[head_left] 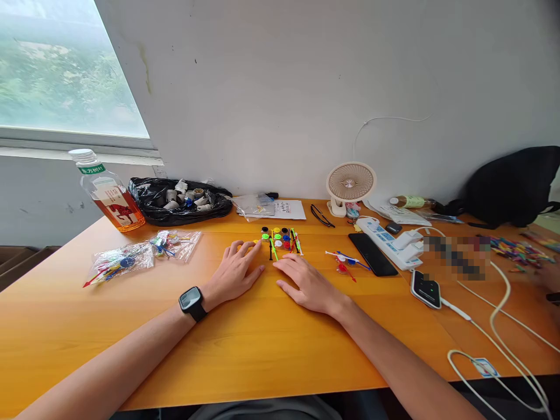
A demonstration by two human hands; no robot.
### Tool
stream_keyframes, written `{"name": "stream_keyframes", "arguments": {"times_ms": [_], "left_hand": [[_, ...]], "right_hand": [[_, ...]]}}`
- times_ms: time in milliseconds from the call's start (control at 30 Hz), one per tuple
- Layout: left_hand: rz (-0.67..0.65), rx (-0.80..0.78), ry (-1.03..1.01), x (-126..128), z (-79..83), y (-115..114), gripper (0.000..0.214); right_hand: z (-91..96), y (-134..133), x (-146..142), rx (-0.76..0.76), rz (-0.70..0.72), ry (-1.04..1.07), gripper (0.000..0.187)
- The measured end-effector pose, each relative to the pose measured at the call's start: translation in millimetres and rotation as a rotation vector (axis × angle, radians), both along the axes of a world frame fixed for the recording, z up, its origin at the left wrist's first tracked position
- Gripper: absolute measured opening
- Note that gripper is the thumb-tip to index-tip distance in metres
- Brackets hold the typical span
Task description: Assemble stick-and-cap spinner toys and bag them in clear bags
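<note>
My left hand point(238, 271) rests on the table with its fingers apart, its fingertips beside a cluster of small round plastic pieces point(279, 237) in black, yellow, green, white, blue and red. A lime-green plastic stick point(273, 248) and a black stick point(270, 249) lie across the cluster's front. My right hand point(308, 283) is laid low with fingers stretched out, its index fingertip close to the lower end of the lime-green stick; whether they touch I cannot tell. More thin sticks point(298, 241) lie at the cluster's right side. Neither hand visibly holds anything.
Bagged plastic parts point(125, 259) and a bottle point(114, 201) stand left, near a black bag point(179, 201). Loose red, white and blue pieces point(345, 262), a phone point(371, 254), a power strip point(389, 242) with cables and a fan point(351, 184) are right. Pens point(522, 249) lie farther right.
</note>
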State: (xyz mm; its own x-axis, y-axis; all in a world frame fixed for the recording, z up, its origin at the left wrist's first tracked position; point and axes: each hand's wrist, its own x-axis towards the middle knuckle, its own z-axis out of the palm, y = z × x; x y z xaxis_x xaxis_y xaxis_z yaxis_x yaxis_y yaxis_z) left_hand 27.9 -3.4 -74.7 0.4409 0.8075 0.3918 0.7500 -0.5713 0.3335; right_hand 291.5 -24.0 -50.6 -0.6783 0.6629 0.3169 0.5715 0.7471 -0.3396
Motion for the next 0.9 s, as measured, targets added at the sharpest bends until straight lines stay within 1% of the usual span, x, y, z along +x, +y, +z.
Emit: {"name": "stream_keyframes", "arguments": {"times_ms": [67,200,300,500,567,667,767,833,900], "left_hand": [[-0.028,-0.012,0.004,0.0,0.8,-1.1,0.062],[-0.131,-0.026,0.027,0.7,6.2,-2.8,0.045],[-0.190,-0.041,0.044,0.6,9.4,-3.3,0.045],[-0.210,-0.047,0.035,-0.5,9.5,-2.9,0.046],[-0.216,-0.051,0.028,-0.4,9.5,-3.0,0.047],[-0.222,-0.051,0.037,-0.1,9.7,-3.4,0.049],[-0.217,-0.051,0.057,-0.2,9.1,-3.6,0.048],[-0.211,-0.051,0.058,-0.6,8.2,-3.4,0.048],[-0.212,-0.049,0.050,-1.0,7.2,-2.9,0.050]], "right_hand": [[-0.2,-0.5,-0.2,0.008,0.006,-0.002,0.040],[-3.4,0.5,1.2,0.023,-0.012,-0.016,0.043],[-3.8,0.9,1.9,0.014,-0.008,-0.017,0.040],[4.8,-3.1,-1.7,-0.041,0.054,0.074,0.024],[5.2,-3.9,-2.3,-0.062,0.056,0.114,0.022],[0.7,-2.6,-1.2,-0.052,0.014,0.130,0.027],[-5.1,-0.3,0.9,-0.049,-0.031,0.062,0.036],[-6.5,0.3,1.3,-0.065,-0.039,0.023,0.040],[-5.8,-0.2,0.6,-0.072,-0.028,0.027,0.040]]}}
